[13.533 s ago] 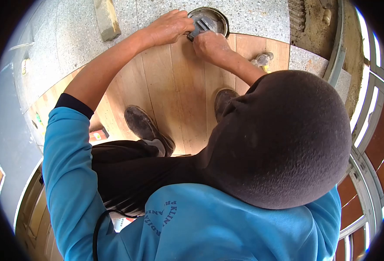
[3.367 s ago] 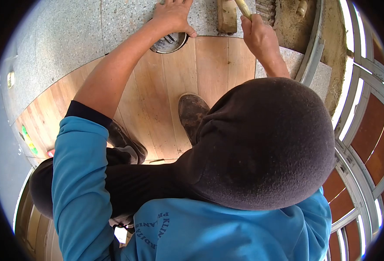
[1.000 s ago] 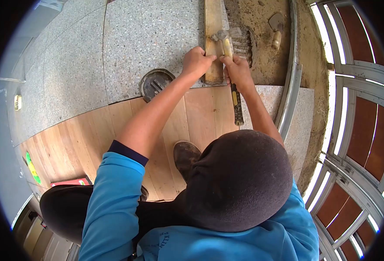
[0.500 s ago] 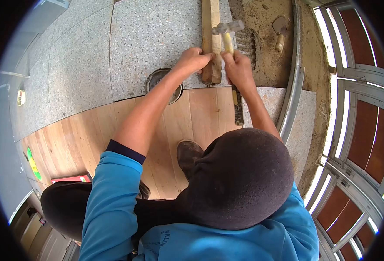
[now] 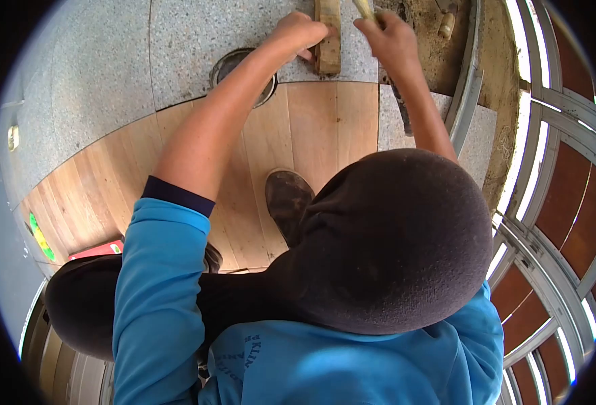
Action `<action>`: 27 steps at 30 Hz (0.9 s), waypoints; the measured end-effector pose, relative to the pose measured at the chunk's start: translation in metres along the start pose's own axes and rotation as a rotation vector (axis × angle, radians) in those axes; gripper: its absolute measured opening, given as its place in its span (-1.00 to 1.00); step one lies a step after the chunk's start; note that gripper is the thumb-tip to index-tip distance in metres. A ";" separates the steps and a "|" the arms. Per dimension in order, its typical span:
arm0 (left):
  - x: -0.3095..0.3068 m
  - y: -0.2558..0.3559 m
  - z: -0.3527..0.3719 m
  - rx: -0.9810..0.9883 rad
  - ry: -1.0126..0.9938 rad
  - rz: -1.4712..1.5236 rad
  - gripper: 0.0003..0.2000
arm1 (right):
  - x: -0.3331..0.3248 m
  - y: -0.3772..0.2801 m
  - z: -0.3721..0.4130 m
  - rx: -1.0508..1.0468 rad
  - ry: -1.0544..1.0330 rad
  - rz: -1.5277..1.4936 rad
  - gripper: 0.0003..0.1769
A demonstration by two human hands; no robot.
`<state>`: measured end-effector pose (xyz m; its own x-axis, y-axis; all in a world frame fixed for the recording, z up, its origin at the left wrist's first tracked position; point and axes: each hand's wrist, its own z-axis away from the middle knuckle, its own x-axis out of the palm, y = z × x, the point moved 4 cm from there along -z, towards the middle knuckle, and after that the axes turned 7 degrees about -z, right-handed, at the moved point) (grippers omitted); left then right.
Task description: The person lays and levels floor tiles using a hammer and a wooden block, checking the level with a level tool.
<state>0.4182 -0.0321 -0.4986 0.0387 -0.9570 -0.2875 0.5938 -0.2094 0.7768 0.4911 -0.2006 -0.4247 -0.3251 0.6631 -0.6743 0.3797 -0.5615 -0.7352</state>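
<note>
At the top of the view my left hand [image 5: 299, 32] is closed on the left edge of a wooden beam [image 5: 328, 54], which lies on the speckled grey tile [image 5: 197, 40]. My right hand [image 5: 394, 42], just right of the beam, is wrapped round the pale handle of a hammer [image 5: 364, 9]. The hammer's head is out of the frame. Beneath my left forearm is a round dark dish [image 5: 229, 67], partly covered by the arm. A dark narrow tool [image 5: 402, 113] lies beside my right forearm, partly hidden by it.
Wood-look planks [image 5: 311, 115] border the tile, with my shoe [image 5: 288, 202] on them. A long metal bar [image 5: 470, 91] runs along the right. Beyond my right hand lie rough mortar [image 5: 433, 64] and a trowel's wooden handle [image 5: 447, 25]. A metal-framed gate [image 5: 561, 121] stands far right.
The view has tilted, so the floor and both hands sit higher in the frame. The hammer's head has left the view. Both hands keep their holds.
</note>
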 end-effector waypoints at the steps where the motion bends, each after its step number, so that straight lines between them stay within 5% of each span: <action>1: 0.002 -0.002 -0.001 0.020 0.036 0.000 -0.38 | -0.006 -0.009 0.004 0.134 -0.057 -0.178 -0.58; 3: -0.001 0.004 0.005 -0.002 0.017 -0.023 -0.40 | -0.011 -0.013 0.001 0.273 -0.224 -0.298 -0.71; 6: -0.009 0.017 0.023 -0.090 -0.045 -0.054 -0.49 | -0.013 -0.019 0.004 -0.291 0.126 -0.035 -0.76; 12: -0.003 0.011 0.021 -0.023 0.039 0.030 -0.65 | -0.002 -0.016 0.008 -0.165 -0.012 0.304 -0.79; 21: 0.002 0.000 0.010 -0.047 0.047 0.150 -0.67 | -0.001 -0.024 0.015 -0.308 0.203 0.226 -0.71; 24: -0.001 0.010 0.018 -0.061 0.079 0.043 -0.65 | 0.009 -0.004 0.007 -0.256 0.002 0.349 -0.66; 27: -0.002 0.013 0.021 -0.064 0.064 0.030 -0.64 | 0.004 -0.009 0.007 -0.311 0.125 0.283 -0.69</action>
<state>0.4090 -0.0367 -0.4760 0.1073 -0.9472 -0.3021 0.6418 -0.1660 0.7487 0.4803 -0.1966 -0.4210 -0.0702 0.5703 -0.8185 0.6880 -0.5664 -0.4536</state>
